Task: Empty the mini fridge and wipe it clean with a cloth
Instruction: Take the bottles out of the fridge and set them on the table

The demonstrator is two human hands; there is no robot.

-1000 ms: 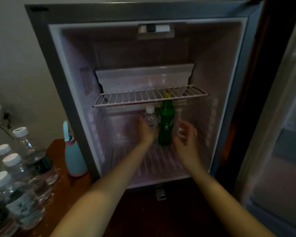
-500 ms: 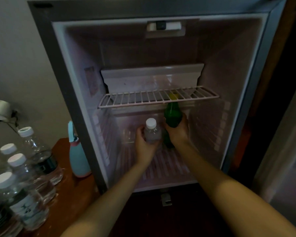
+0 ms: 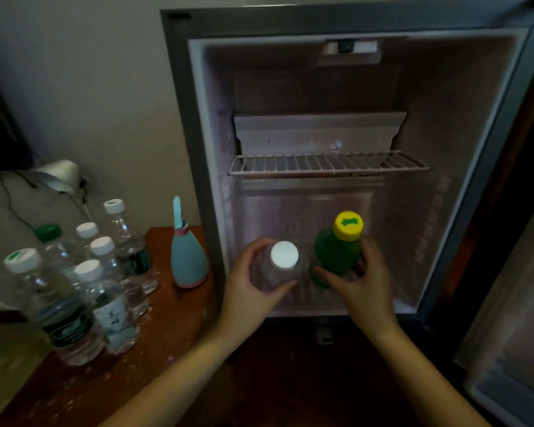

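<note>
Now pulled forward: water bottle (image 3: 283, 262) clasped in left grip (image 3: 248, 292), green bottle (image 3: 336, 252) in right grip (image 3: 366, 292).

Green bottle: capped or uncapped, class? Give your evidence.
Capped: a yellow cap sits on the neck of the green bottle, which the right hand grips.

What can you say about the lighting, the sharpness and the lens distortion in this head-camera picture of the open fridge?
Head view: dim room; the white cap of the clear bottle glares brightest. Head view: soft throughout, the green bottle and the labels of the water bottles smeared. Head view: the wide-angle lens splays the mini fridge frame, wider at the top.
</note>
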